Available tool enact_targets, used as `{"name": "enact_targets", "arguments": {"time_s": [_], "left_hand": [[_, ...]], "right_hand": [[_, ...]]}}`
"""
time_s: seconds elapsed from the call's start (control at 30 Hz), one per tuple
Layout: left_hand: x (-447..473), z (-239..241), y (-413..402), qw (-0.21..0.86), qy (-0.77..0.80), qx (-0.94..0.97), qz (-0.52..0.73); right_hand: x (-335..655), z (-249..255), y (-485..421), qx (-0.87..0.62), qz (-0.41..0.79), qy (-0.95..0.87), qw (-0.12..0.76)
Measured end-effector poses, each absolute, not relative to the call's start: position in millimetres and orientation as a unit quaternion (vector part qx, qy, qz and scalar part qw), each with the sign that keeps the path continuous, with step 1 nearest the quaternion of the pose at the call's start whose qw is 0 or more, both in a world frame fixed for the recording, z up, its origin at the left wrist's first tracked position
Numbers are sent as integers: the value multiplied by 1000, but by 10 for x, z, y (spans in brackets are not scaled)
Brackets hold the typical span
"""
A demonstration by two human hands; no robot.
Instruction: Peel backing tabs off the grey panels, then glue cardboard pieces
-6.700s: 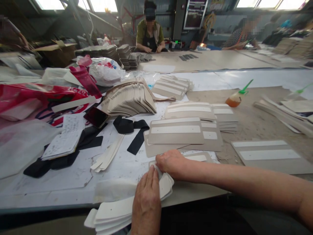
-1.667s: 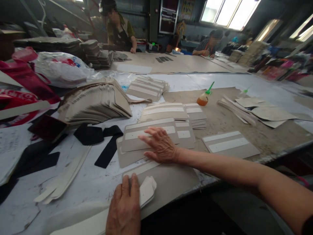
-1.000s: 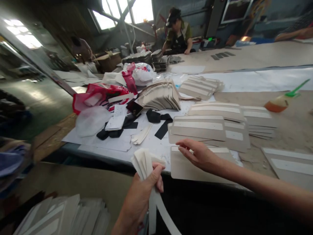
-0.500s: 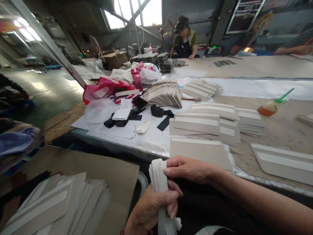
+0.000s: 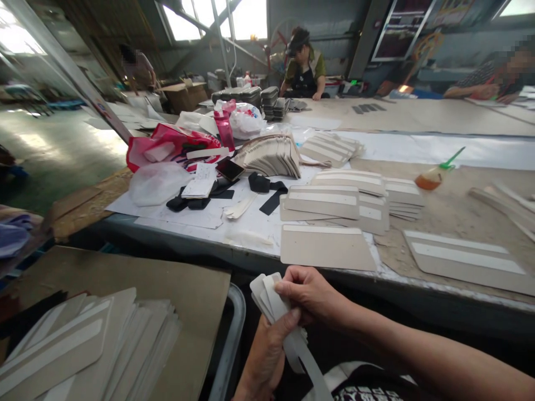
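Note:
My left hand [image 5: 267, 356] grips a bundle of white strips [image 5: 267, 295] below the table's front edge, thumb across them. My right hand [image 5: 307, 292] is closed on the top of the same bundle, fingers curled over its upper end. Just beyond my hands a grey card panel [image 5: 330, 253] with one white strip along its top lies at the table's near edge. Behind it lie stacks of grey panels [image 5: 334, 200] bearing white strips.
A pile of finished panels [image 5: 75, 351] rests on a brown board at lower left. On the table: a fanned stack of cards [image 5: 271, 159], black fabric pieces [image 5: 267, 192], red bags [image 5: 167, 145], an orange glue bottle [image 5: 430, 178]. Other people sit at the far side.
Both hands left the table: my left lifted the white strips off it and drew them down toward me, and my right came back from the panels to close on the bundle's top.

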State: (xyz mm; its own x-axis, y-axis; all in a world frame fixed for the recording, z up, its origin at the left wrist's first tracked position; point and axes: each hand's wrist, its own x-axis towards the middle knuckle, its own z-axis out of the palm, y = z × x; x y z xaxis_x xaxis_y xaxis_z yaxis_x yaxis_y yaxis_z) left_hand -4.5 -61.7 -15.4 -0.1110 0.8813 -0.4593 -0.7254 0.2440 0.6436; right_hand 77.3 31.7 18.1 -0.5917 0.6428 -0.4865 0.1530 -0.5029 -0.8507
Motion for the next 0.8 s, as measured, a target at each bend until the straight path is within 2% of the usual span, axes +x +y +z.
{"name": "enact_targets", "arguments": {"time_s": [0.13, 0.27, 0.37, 0.5, 0.7, 0.8], "left_hand": [[-23, -155, -584, 646, 438, 110, 616], [-11, -154, -581, 664, 439, 119, 594], [-1, -139, -579, 677, 441, 92, 581], [16, -128, -526, 638, 463, 68, 612], [-8, -213, -411, 567, 535, 133, 611], [-31, -250, -369, 566, 564, 144, 584]], "right_hand": [[817, 118, 322, -387, 794, -426, 196], [896, 144, 343, -333, 813, -465, 106], [926, 176, 355, -377, 779, -496, 71], [912, 151, 382, -426, 731, -516, 135], [867, 25, 467, -423, 745, -470, 209], [861, -36, 512, -444, 740, -446, 238]]}}
